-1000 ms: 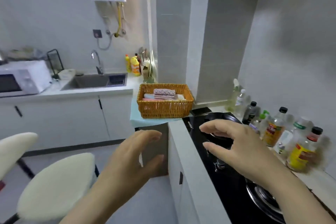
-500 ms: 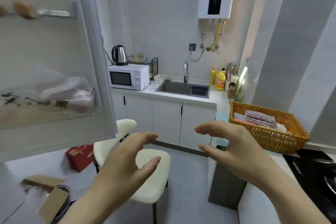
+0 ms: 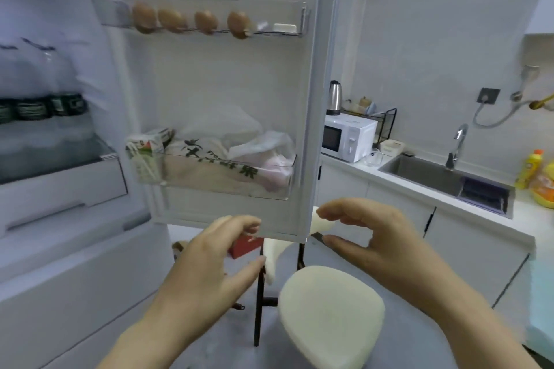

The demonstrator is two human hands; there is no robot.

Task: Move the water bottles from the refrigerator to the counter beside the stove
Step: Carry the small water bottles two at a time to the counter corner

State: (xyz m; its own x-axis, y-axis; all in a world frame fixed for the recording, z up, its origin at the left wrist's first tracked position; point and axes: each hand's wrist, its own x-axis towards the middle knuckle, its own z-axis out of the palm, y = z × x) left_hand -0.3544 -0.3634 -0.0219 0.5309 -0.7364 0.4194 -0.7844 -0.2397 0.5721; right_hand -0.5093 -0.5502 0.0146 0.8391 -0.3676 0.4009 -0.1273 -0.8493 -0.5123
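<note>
In the head view, the water bottles (image 3: 39,90) stood upright on a refrigerator (image 3: 60,186) shelf at the far left of the frame, up and left of our hands. Our left hand (image 3: 209,266) was nearer. It and our right hand (image 3: 368,237) were half open, holding nothing. The dark bottle labels were too blurry to read; a door bag (image 3: 215,168) showed "Fre".

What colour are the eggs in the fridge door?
The eggs are brown; the head view shows them.
</note>
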